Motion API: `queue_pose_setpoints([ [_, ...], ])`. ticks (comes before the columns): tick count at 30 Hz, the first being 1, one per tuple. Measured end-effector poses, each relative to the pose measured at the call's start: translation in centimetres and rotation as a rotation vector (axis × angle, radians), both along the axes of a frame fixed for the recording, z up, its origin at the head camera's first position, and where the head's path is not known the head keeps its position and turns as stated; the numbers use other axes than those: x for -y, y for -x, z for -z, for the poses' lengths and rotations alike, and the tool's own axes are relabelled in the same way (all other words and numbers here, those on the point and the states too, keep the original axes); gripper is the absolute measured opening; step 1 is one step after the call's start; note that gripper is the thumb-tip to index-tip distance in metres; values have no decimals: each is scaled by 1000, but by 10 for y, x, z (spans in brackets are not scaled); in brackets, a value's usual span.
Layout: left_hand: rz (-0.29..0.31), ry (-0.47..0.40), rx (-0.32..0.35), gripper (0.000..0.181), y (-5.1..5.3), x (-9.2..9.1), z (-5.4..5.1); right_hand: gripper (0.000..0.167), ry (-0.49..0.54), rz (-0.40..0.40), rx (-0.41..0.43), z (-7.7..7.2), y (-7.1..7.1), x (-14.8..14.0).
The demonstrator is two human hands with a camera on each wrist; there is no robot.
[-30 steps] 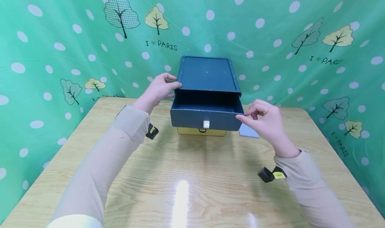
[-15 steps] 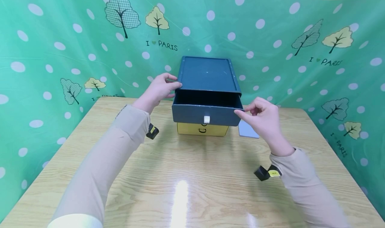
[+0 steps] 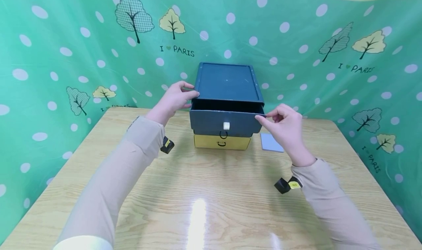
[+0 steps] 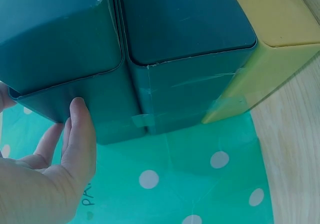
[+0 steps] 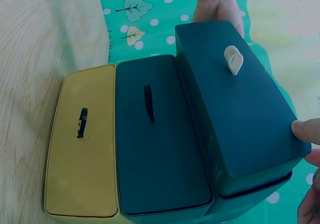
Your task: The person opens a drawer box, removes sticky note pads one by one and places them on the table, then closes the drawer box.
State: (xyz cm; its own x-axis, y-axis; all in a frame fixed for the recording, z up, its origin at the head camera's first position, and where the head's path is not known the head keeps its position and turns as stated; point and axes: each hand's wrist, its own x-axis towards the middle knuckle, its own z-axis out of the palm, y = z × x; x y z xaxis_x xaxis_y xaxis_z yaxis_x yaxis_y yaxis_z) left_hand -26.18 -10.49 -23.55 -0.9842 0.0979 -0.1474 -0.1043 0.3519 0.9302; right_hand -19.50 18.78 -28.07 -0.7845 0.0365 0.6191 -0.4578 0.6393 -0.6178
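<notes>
A dark blue cabinet (image 3: 227, 82) stands at the back of the table, its top drawer (image 3: 211, 121) partly pulled out, with a white tab (image 3: 226, 126) on the front. My left hand (image 3: 173, 100) holds the cabinet's left top edge; in the left wrist view its fingers (image 4: 80, 134) lie along the side wall. My right hand (image 3: 286, 129) pinches the drawer front's upper right corner, thumb on the face, as the right wrist view shows too. Below are a blue drawer (image 5: 160, 154) and a yellow drawer (image 5: 82, 169), both closed, with black loop pulls.
A flat light-blue square (image 3: 271, 143) lies on the wooden table (image 3: 165, 198) just right of the cabinet. Behind and at both sides hangs a green dotted curtain (image 3: 230, 33) with printed trees, close behind the cabinet.
The top drawer has slid back toward the cabinet, moved by my right hand, and more of the lower drawers' fronts shows. My left hand has stayed in place.
</notes>
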Motion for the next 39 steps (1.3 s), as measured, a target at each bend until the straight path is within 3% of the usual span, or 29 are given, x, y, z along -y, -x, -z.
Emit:
queue_pose_setpoints([
  [14, 0, -7, -5, 46, 0, 0, 2, 20, -25, 22, -146, 5, 14, 3],
  [39, -9, -5, -11, 46, 0, -1, 2, 23, -47, 34, -204, 8, 30, 4],
])
